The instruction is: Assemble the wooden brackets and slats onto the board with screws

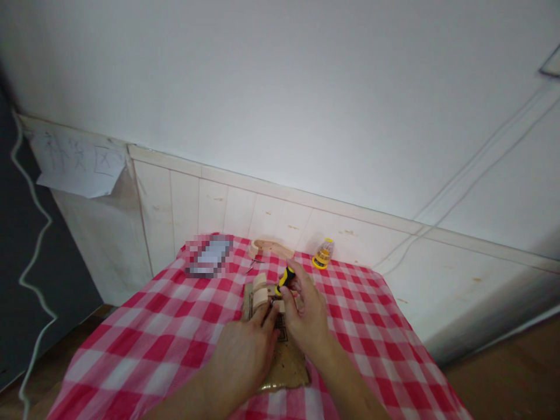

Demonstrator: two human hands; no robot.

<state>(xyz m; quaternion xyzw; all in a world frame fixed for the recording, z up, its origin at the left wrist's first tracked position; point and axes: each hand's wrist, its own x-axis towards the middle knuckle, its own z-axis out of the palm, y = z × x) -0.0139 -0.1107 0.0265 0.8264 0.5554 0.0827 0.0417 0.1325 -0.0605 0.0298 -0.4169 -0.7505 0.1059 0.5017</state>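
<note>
While the left hand (248,345) lies palm-down, grip unclear, the right hand (307,312) holds a tilted screwdriver (286,278).

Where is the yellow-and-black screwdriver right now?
In the head view, the screwdriver is in the right hand, below centre, just right of the pale wooden pieces.

Dim corners, soft light, seemingly slight blur.

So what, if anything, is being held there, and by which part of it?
The right hand holds a yellow-and-black screwdriver by its handle. The left hand lies by a wooden piece; whether it grips anything cannot be told.
</note>
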